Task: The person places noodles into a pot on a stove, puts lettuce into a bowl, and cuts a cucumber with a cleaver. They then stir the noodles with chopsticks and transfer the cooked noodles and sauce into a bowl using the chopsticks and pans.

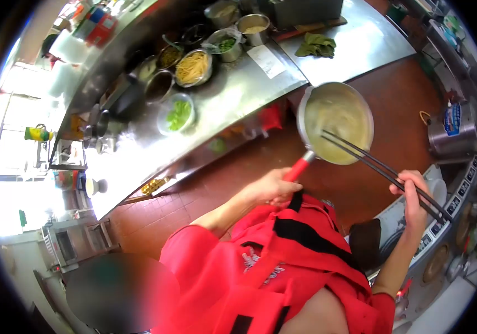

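big shiny stainless-steel counter [238, 89], pretty busy, clear round plastic bowl [162, 120] of bright green leaves [179, 116], round metal bowl [200, 82] of yellow strips [192, 67] near it, flat white paper sheet [267, 60], crumpled olive-green cloth [315, 45] further along

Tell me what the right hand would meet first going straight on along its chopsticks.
Probably the near rim of the pot, though depth between it and the right hand is unclear.

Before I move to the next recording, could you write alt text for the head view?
The left hand holds a pot by its red handle above a reddish floor; the right hand holds dark chopsticks dipped in the pot's pale contents. Beyond, metal counters bear bowls of food and a green cloth.
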Demonstrator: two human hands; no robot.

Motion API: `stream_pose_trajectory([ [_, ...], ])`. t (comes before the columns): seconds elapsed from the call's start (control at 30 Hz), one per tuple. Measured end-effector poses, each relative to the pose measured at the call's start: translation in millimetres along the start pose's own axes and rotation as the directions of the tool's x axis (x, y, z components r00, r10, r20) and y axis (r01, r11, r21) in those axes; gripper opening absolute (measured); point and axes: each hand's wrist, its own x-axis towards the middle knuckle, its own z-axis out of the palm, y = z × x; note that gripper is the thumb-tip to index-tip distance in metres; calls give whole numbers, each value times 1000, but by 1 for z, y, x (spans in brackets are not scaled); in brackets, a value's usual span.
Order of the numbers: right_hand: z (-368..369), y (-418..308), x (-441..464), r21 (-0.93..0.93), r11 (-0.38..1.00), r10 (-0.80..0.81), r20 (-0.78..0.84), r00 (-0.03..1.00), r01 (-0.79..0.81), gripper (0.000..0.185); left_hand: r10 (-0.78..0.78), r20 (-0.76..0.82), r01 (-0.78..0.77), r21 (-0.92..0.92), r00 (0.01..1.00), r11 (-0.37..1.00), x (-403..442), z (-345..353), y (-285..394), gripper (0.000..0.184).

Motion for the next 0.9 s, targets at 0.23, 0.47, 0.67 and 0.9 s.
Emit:
stream_pose_trajectory([
  [0.23,-11,-24,109,-135,984,-92,165,982,115,17,76,-265,-129,-187,961,974,-23,-16,-2,17],
  [0.47,45,54,231,371,885,73,486,871,-281,25,129,-471,-344,-405,873,847,-28,20,-12,19],
  [0.67,125,98,242,437,780,70,649,757,-447,29,124,-621,-522,-513,774,681,-41,48,-30,18],
  [0.9,213,95,231,525,632,77,690,720,-570,31,115,-739,-660,-506,664,555,-64,46,-61,16],
])
